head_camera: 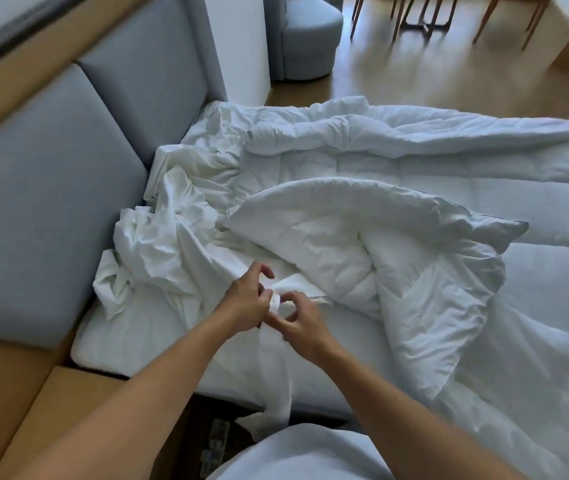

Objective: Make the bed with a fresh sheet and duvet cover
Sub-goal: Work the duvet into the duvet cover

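White cotton fills most of what I see: a quilted duvet (pixel 397 174) lies spread across the bed, one corner folded back on itself into a thick hump just right of my hands. Beside it, toward the headboard, a thinner duvet cover (pixel 172 244) sits crumpled in a loose heap, spilling against the grey padded headboard (pixel 51 161). That headboard closes off the left side completely. The near mattress edge (pixel 109 358) shows a bare corner, and below it a wooden ledge (pixel 16 403) boxes in the lower left. Open room lies only to the far side, where the wood floor (pixel 414 74) runs past a grey upholstered chair (pixel 307 39) and some chair legs at the top.

My left hand (pixel 246 303) and right hand (pixel 302 323) meet at the near edge of the bed, almost touching. Between them runs a narrow white fabric tie (pixel 276 303); the left grip has its thumb and fingers pinched on the strip, with the index finger lifted clear. The right grip is curled around the same strip from the other side, fingertips closed on it. From the hands a strip of white cloth hangs straight down over the mattress side toward my body. The folded duvet corner lies just beyond the right hand, touching the cloth being worked.
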